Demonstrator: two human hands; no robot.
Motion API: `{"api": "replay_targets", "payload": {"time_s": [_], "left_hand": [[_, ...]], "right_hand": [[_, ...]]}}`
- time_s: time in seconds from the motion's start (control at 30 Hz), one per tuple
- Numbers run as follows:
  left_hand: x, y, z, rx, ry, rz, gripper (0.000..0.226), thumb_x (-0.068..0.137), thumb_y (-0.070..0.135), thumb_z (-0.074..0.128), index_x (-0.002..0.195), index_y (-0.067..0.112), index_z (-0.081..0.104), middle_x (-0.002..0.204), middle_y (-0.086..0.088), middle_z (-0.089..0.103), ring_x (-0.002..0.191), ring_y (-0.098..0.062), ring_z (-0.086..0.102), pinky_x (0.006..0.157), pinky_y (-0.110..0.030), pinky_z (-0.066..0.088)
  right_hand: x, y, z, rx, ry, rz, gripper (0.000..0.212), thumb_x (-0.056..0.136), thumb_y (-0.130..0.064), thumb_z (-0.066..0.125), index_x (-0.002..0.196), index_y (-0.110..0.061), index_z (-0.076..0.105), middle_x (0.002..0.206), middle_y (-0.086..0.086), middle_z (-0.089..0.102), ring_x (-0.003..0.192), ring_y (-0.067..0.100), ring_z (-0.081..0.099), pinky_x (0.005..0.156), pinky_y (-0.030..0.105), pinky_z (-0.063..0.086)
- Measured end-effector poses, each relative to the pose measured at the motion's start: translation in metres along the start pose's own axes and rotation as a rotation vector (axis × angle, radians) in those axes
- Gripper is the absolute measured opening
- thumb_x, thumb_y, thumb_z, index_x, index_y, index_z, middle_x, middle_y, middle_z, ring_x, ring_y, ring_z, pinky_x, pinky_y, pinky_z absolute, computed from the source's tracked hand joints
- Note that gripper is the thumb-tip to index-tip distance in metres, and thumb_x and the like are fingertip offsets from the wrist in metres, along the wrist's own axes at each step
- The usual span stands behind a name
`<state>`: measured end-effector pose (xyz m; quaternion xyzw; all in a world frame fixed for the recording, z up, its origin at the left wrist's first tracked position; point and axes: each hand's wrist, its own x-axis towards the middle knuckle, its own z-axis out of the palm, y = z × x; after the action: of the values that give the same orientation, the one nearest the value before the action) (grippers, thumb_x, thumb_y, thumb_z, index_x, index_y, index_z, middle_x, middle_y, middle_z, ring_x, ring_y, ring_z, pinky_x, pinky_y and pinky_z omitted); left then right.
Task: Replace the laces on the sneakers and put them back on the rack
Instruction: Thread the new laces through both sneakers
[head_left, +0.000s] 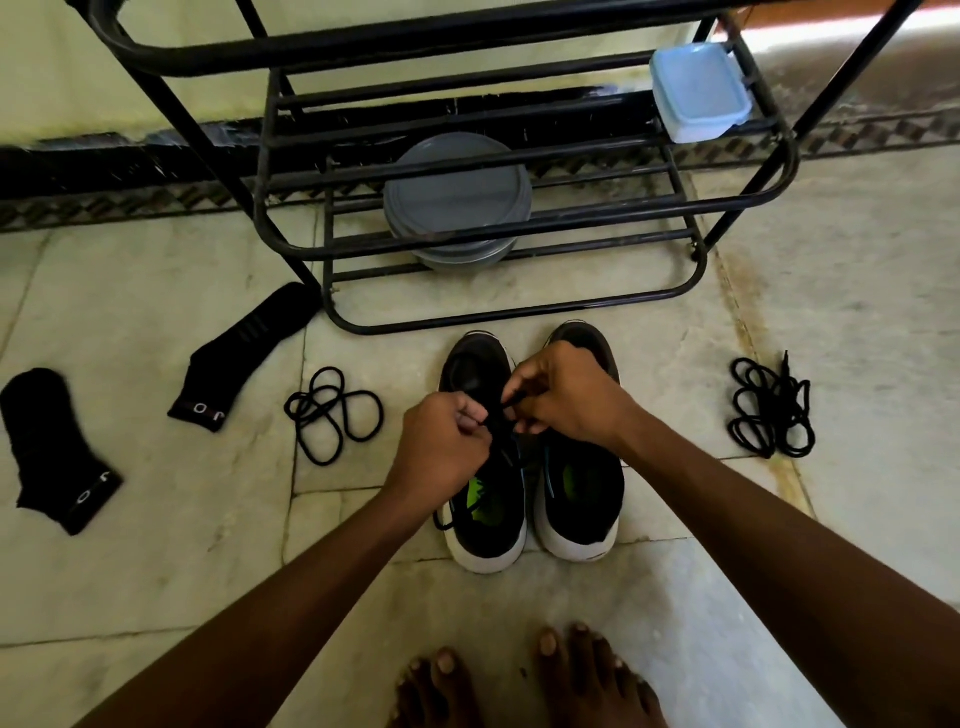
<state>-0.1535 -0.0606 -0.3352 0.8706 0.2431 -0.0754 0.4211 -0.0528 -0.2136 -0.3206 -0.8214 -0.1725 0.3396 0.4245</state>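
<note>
Two black sneakers with white soles stand side by side on the floor, toes toward the rack: the left sneaker (485, 519) and the right sneaker (584, 499). My left hand (441, 441) and my right hand (563, 400) meet over the left sneaker's tongue, each pinching a strand of its black lace (505, 410). One loose black lace (332, 413) lies coiled on the floor to the left, another loose lace (771, 410) to the right. The black metal shoe rack (519, 244) stands just beyond the sneakers.
Two black socks lie on the floor at left, one sock (244, 358) near the rack and the other sock (57, 447) farther out. Grey round lids (457, 200) and a blue plastic box (698, 93) sit on the rack. My bare feet (524, 680) are at the bottom.
</note>
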Motion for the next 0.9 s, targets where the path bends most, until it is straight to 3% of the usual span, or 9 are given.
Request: {"api": "replay_targets", "payload": {"time_s": [0.13, 0.33, 0.4, 0.5, 0.6, 0.7, 0.8, 0.9], "left_hand": [[0.004, -0.003, 0.004, -0.058, -0.014, -0.023, 0.015, 0.086, 0.006, 0.074, 0.091, 0.020, 0.075, 0.075, 0.012, 0.066, 0.069, 0.000, 0.062, 0.059, -0.005, 0.044], [0.004, -0.013, 0.006, -0.206, -0.029, -0.028, 0.023, 0.086, -0.001, 0.074, 0.086, 0.022, 0.074, 0.077, 0.004, 0.069, 0.073, -0.009, 0.064, 0.071, -0.022, 0.052], [0.004, -0.014, 0.006, -0.238, -0.021, -0.028, 0.028, 0.085, -0.003, 0.074, 0.084, 0.025, 0.073, 0.076, 0.005, 0.069, 0.071, -0.008, 0.064, 0.070, -0.023, 0.051], [0.005, -0.013, 0.007, -0.266, -0.010, -0.050, 0.025, 0.085, -0.005, 0.073, 0.086, 0.020, 0.074, 0.074, 0.006, 0.067, 0.065, 0.002, 0.062, 0.068, -0.018, 0.050], [0.004, -0.011, 0.008, -0.311, -0.011, -0.081, 0.024, 0.085, -0.008, 0.071, 0.086, 0.016, 0.074, 0.073, 0.005, 0.067, 0.062, 0.005, 0.062, 0.067, -0.016, 0.051], [0.004, -0.011, 0.008, -0.332, -0.012, -0.098, 0.024, 0.085, -0.009, 0.070, 0.087, 0.015, 0.074, 0.074, 0.001, 0.069, 0.068, -0.005, 0.065, 0.069, -0.019, 0.054], [0.004, -0.012, 0.009, -0.336, -0.015, -0.093, 0.027, 0.085, -0.010, 0.071, 0.086, 0.017, 0.074, 0.075, 0.001, 0.070, 0.068, -0.004, 0.066, 0.070, -0.019, 0.054], [0.005, -0.014, 0.009, -0.340, -0.020, -0.081, 0.026, 0.085, -0.010, 0.071, 0.087, 0.015, 0.074, 0.075, 0.002, 0.069, 0.063, 0.005, 0.063, 0.066, -0.014, 0.053]], "right_hand": [[0.001, 0.003, 0.004, -0.018, 0.004, 0.002, 0.010, 0.087, 0.002, 0.074, 0.094, -0.004, 0.079, 0.078, 0.009, 0.077, 0.069, 0.019, 0.076, 0.064, 0.028, 0.063], [0.001, 0.004, 0.006, -0.090, 0.039, -0.006, 0.008, 0.084, -0.001, 0.078, 0.089, -0.008, 0.080, 0.079, 0.007, 0.077, 0.057, 0.014, 0.073, 0.065, 0.025, 0.063], [0.001, 0.002, 0.006, -0.117, 0.034, -0.008, 0.010, 0.083, 0.000, 0.077, 0.089, -0.007, 0.080, 0.081, 0.007, 0.077, 0.057, 0.015, 0.073, 0.067, 0.027, 0.063], [0.001, -0.005, 0.004, -0.197, 0.014, -0.055, 0.015, 0.080, 0.003, 0.074, 0.089, -0.007, 0.081, 0.074, 0.005, 0.076, 0.051, 0.004, 0.068, 0.066, 0.019, 0.059], [0.003, -0.013, 0.005, -0.319, -0.001, -0.107, 0.023, 0.074, 0.002, 0.072, 0.090, -0.010, 0.082, 0.067, 0.001, 0.073, 0.061, 0.006, 0.068, 0.071, 0.023, 0.058], [0.005, -0.017, 0.009, -0.395, -0.006, -0.126, 0.028, 0.070, -0.001, 0.071, 0.091, -0.016, 0.082, 0.062, -0.008, 0.064, 0.073, 0.018, 0.071, 0.073, 0.028, 0.058], [0.007, -0.015, 0.012, -0.425, 0.006, -0.138, 0.029, 0.070, -0.003, 0.069, 0.091, -0.018, 0.082, 0.084, 0.004, 0.076, 0.084, 0.025, 0.072, 0.079, 0.036, 0.061], [0.009, -0.010, 0.015, -0.392, 0.044, -0.125, 0.023, 0.074, -0.007, 0.073, 0.091, -0.020, 0.082, 0.092, 0.005, 0.077, 0.087, 0.023, 0.072, 0.083, 0.037, 0.061]]}}
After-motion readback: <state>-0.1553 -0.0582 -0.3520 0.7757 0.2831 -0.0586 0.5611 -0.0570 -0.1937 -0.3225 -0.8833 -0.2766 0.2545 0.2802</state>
